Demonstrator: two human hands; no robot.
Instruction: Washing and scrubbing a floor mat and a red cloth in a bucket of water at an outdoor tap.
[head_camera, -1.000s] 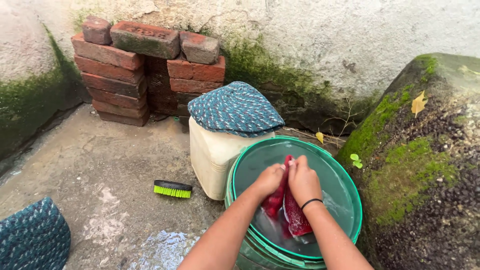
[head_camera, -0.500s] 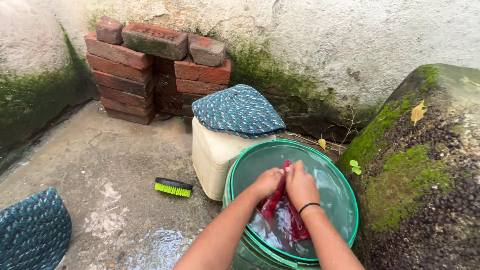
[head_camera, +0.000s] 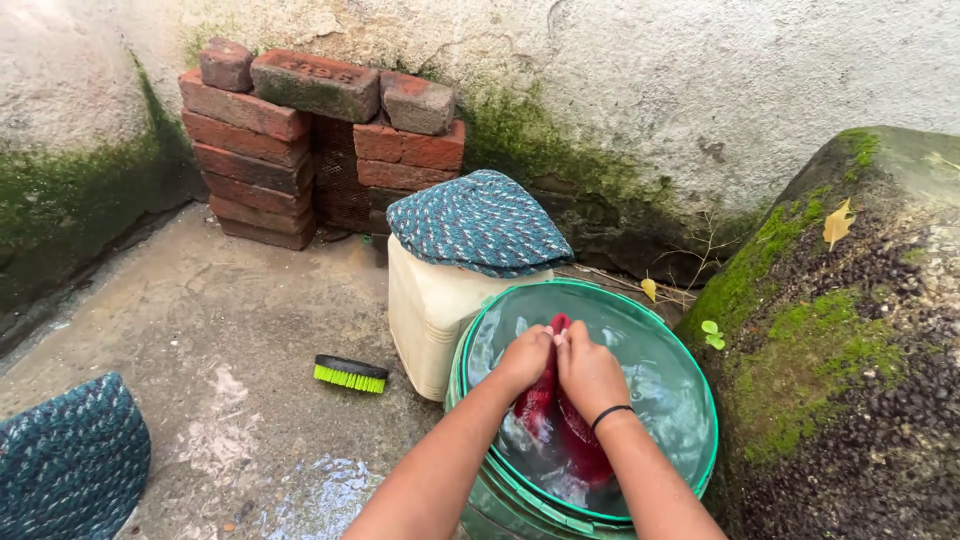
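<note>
Both my hands grip a wet red cloth (head_camera: 540, 400) over a green bucket (head_camera: 690, 370) filled with water. My left hand (head_camera: 522, 360) pinches the cloth's upper left part. Pressed against it, my right hand (head_camera: 588, 372), a black band on its wrist, clasps the right part. The cloth's lower end hangs into the water.
A cream plastic can (head_camera: 430, 310) with a blue braided mat (head_camera: 477, 222) on top stands behind the bucket. A green-bristled scrub brush (head_camera: 349, 373) lies on the wet concrete. Stacked red bricks (head_camera: 300, 130) lean on the mossy wall; a mossy boulder (head_camera: 850, 330) rises at right; another braided mat (head_camera: 70, 460) lies at lower left.
My hands shifted slightly left and down while rubbing the cloth; more of it sits in the water. The view drifted a little.
</note>
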